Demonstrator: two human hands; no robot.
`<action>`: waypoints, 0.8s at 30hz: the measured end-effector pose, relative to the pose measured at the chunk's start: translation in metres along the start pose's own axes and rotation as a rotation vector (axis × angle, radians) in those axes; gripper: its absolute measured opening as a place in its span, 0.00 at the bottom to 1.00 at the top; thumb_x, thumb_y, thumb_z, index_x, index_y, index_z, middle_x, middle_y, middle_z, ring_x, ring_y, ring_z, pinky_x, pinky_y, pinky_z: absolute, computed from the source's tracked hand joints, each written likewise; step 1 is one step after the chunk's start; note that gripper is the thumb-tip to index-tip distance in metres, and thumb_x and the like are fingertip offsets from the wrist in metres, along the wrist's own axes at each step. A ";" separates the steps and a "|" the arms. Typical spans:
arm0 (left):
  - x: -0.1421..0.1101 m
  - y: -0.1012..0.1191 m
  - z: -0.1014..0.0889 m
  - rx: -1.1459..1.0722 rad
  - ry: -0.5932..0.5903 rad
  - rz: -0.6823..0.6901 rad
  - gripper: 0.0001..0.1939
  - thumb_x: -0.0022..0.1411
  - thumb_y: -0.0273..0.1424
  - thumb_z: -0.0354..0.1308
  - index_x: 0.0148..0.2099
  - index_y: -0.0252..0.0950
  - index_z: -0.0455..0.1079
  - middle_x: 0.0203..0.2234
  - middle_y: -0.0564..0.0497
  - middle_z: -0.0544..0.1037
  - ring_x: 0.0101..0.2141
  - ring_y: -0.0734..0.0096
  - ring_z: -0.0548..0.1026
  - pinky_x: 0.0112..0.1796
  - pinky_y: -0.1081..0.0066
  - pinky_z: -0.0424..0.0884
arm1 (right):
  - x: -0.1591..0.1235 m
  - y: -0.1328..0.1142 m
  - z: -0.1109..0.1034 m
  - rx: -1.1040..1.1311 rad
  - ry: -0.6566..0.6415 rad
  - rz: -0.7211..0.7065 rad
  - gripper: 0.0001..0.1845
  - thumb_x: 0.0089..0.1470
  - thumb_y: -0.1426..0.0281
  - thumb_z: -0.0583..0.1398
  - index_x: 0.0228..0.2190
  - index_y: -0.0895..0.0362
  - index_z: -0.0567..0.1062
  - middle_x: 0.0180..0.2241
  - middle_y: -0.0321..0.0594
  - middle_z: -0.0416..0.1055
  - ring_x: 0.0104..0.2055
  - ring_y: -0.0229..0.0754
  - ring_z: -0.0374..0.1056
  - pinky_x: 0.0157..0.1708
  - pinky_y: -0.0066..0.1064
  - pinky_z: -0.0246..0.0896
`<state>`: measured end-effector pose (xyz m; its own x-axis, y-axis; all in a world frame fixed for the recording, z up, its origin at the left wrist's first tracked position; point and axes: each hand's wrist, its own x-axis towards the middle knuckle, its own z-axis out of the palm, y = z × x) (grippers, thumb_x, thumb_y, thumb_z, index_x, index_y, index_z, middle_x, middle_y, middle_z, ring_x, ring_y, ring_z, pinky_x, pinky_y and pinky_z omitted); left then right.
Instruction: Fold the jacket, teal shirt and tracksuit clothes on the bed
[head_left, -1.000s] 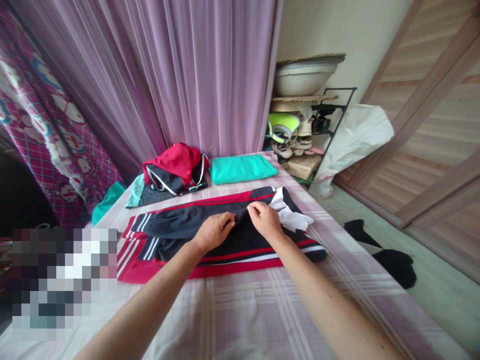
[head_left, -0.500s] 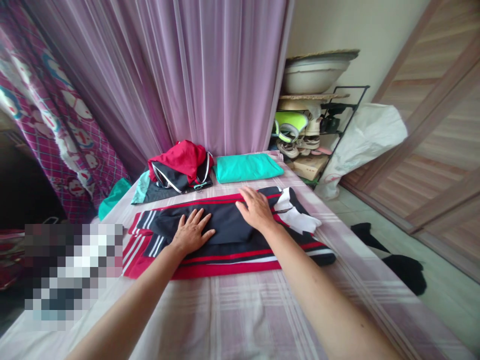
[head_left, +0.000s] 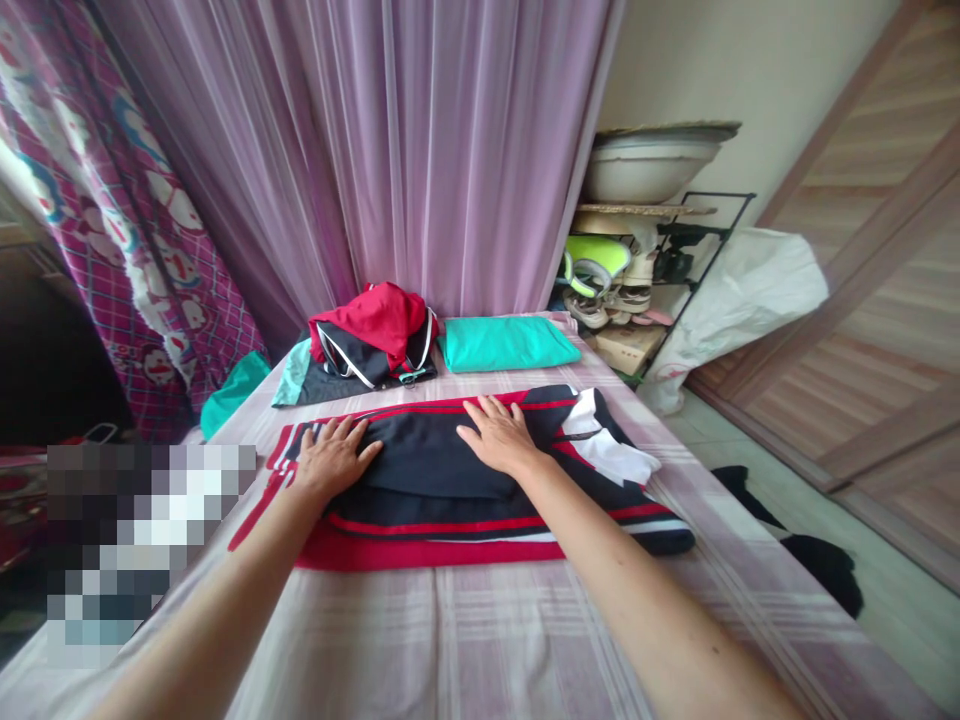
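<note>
A folded navy and red jacket (head_left: 442, 490) with white stripes lies flat on the bed in front of me, its white collar pieces (head_left: 611, 455) at the right end. My left hand (head_left: 330, 460) rests on its left part near the striped cuffs, fingers spread. Flat on the upper middle lies my right hand (head_left: 499, 430), its fingers also apart. Neither hand grips the cloth. Part of the striped cuffs is hidden under my left hand and forearm.
Behind the jacket lie a crumpled red and navy garment (head_left: 375, 335) and a folded turquoise cloth (head_left: 510, 343). The plaid sheet (head_left: 465, 630) covers the bed. Right of the bed are a shoe rack (head_left: 686, 290), a white bag (head_left: 765, 285) and dark cloth (head_left: 821, 570) on the floor.
Both hands have gone from pinching the jacket's middle to lying flat with fingers spread. My left hand has slid left toward the cuffs. The view has shifted slightly.
</note>
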<state>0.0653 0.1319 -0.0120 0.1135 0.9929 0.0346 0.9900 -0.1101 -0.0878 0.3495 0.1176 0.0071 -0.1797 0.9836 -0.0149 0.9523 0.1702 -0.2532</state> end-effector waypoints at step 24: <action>-0.004 0.006 0.007 -0.047 0.054 -0.021 0.32 0.67 0.53 0.43 0.67 0.45 0.60 0.66 0.45 0.63 0.65 0.43 0.57 0.59 0.32 0.48 | 0.050 0.086 0.002 -0.184 0.154 0.275 0.32 0.66 0.56 0.42 0.66 0.54 0.58 0.69 0.50 0.50 0.70 0.50 0.44 0.66 0.55 0.32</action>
<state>0.0699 0.1277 -0.0196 0.0956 0.9914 0.0895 0.9949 -0.0924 -0.0395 0.4223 0.1815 -0.0173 0.1148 0.9892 0.0915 0.9908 -0.1074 -0.0819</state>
